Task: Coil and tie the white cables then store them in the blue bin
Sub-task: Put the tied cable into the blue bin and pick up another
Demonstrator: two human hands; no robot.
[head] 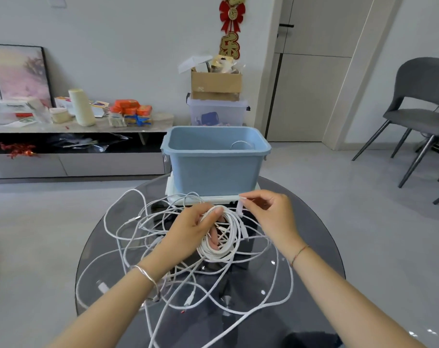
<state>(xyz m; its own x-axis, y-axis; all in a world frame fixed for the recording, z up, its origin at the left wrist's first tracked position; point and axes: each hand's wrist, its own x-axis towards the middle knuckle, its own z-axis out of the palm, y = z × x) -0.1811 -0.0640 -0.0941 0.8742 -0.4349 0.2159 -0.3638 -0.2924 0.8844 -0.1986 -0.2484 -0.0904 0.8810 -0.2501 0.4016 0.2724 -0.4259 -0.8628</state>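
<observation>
White cables (128,237) sprawl in a loose tangle across the round dark glass bench (313,247), their loops running under both forearms and out toward the near rim. One of them is wound into a tight coil (228,249), lifted just above the tangle at the middle of the bench. The left hand (188,229) grasps this coil on its left side: the thumb lies over the top of the windings and the fingers pass through the loop, showing inside the ring. The right hand (271,214) is just beside the coil's upper right edge, its thumb and forefinger pinching a short white tie strip (239,208) that hangs down and meets the outer windings; the other fingers are loosely curled.

Directly beyond both hands stands the blue bin (213,169), upright and open, set on a white lid (213,198) at the far edge of the bench. Inside the bin, against the right wall, a loop of white cable (241,144) shows above the rim.

A silver bangle (144,272) sits on the left wrist and a thin thread bracelet (298,252) on the right. Behind the bin, a cardboard box (216,84) rests on a clear storage box (218,113), and a grey chair (424,104) stands at the far right.
</observation>
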